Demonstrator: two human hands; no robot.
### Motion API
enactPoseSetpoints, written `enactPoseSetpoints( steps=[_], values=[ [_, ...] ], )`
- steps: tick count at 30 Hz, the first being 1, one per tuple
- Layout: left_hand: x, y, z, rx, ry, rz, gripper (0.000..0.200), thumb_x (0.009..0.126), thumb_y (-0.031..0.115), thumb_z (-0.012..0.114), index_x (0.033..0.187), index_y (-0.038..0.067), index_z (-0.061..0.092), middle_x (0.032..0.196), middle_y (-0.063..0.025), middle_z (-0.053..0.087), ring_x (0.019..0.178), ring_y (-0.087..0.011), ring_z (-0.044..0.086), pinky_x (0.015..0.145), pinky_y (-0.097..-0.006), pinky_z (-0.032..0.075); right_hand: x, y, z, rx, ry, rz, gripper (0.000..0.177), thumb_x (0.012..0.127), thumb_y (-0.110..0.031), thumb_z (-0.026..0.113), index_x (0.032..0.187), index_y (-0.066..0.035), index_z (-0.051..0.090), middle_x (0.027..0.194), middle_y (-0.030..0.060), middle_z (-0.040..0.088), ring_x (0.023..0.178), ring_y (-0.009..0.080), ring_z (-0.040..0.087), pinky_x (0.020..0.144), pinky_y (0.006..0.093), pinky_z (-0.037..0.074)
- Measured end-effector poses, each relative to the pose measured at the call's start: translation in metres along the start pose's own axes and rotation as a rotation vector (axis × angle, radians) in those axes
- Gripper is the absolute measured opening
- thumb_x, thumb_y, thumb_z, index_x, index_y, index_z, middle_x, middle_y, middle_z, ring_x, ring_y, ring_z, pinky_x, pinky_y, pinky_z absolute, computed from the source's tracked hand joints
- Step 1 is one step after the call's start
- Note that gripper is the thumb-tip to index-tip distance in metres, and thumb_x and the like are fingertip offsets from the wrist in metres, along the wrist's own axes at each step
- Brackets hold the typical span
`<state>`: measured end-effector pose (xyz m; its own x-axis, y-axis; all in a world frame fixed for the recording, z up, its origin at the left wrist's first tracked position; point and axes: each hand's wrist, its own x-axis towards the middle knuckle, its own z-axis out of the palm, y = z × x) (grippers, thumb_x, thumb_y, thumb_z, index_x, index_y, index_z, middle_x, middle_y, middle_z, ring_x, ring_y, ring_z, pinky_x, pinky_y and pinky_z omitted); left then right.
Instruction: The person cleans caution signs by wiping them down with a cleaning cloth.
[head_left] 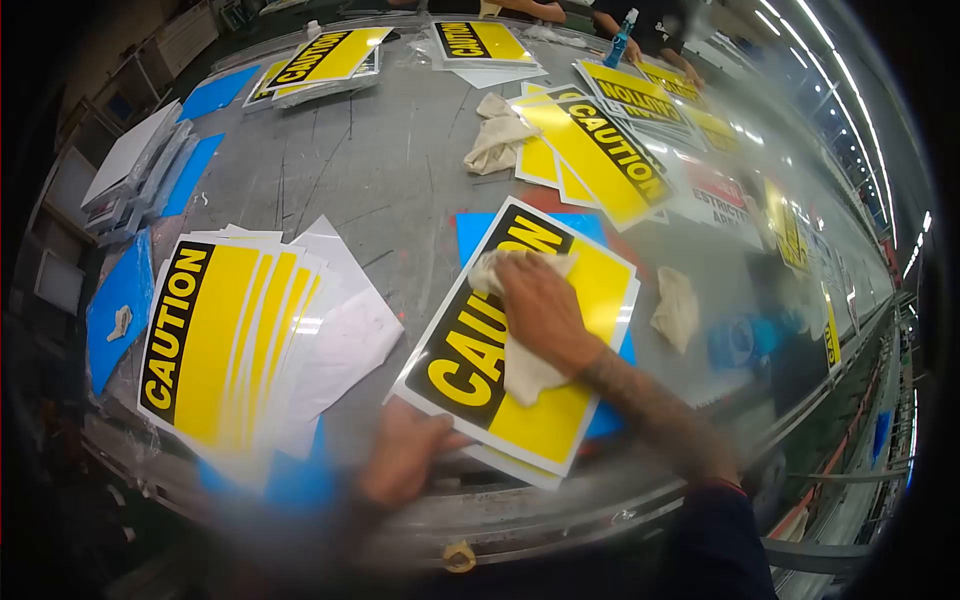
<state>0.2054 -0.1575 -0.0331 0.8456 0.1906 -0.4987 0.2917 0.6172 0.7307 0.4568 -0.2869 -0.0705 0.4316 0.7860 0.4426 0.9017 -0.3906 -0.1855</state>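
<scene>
A stack of yellow and black caution signs [560, 420] lies at a slant in front of me, partly over a blue sheet [475, 235]. On the top sign my right hand [540, 305] presses a cream cloth [530, 375], its fingers bent over the cloth near the black band. My left hand [405, 450] is at the stack's lower left corner; it is blurred, and its grip cannot be made out. Left of it lies a fanned pile of caution signs [215, 340] beside white paper [360, 350].
More signs [610, 150] and a crumpled cloth [497, 140] lie farther back. Another cloth [676, 308] rests to the right, near a blurred blue item [735, 342]. A spray bottle [620, 40] stands near people's hands at the far edge. Wrapped stacks [135, 165] sit at left.
</scene>
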Motion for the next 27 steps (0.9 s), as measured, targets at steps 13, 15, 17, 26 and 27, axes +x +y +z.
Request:
enactPoseSetpoints(
  steps=[13,15,17,26,27],
  values=[
    [0.002,0.003,0.000,-0.013,-0.016,0.025,0.051,0.101,-0.011,0.055,0.148,-0.006,0.036,0.142,-0.0224,0.062,0.125,-0.0333,0.071,0.097,-0.0420,0.069,0.000,0.008,-0.015,0.151,-0.093,0.053,0.046,0.094,-0.003,0.065,0.140,-0.006,0.063,0.144,0.0153,0.067,0.132,0.0400,0.062,0.123,0.0512,0.042],
    [0.002,-0.002,0.000,0.003,0.012,0.026,0.051,0.101,-0.010,0.055,0.149,-0.006,0.037,0.142,-0.0221,0.062,0.123,-0.0328,0.072,0.096,-0.0421,0.069,0.001,0.005,-0.026,0.172,-0.132,-0.010,0.040,0.093,-0.003,0.065,0.133,-0.005,0.066,0.139,0.0162,0.069,0.132,0.0365,0.063,0.121,0.0486,0.044],
    [0.003,0.001,0.002,0.012,0.010,0.008,0.052,0.101,-0.010,0.055,0.150,-0.005,0.037,0.142,-0.0219,0.062,0.123,-0.0330,0.072,0.096,-0.0418,0.069,0.016,0.022,-0.028,0.098,-0.106,-0.010,0.040,0.094,-0.003,0.065,0.134,-0.006,0.067,0.140,0.0152,0.069,0.132,0.0352,0.063,0.123,0.0491,0.043],
    [0.004,-0.001,-0.002,0.055,0.001,-0.005,0.054,0.100,-0.011,0.055,0.150,-0.006,0.037,0.142,-0.0220,0.063,0.124,-0.0328,0.072,0.096,-0.0405,0.069,0.016,0.026,-0.019,0.095,-0.127,0.130,0.045,0.096,-0.006,0.066,0.141,-0.008,0.065,0.144,0.0154,0.068,0.138,0.0388,0.060,0.122,0.0488,0.044],
    [0.005,-0.001,-0.003,0.054,0.011,-0.006,0.054,0.100,-0.011,0.055,0.150,-0.006,0.037,0.142,-0.0221,0.063,0.124,-0.0328,0.072,0.096,-0.0404,0.069,0.002,0.014,-0.010,0.096,-0.051,0.003,0.045,0.094,-0.007,0.068,0.139,-0.008,0.064,0.144,0.0158,0.068,0.129,0.0394,0.065,0.111,0.0478,0.053]
  ],
)
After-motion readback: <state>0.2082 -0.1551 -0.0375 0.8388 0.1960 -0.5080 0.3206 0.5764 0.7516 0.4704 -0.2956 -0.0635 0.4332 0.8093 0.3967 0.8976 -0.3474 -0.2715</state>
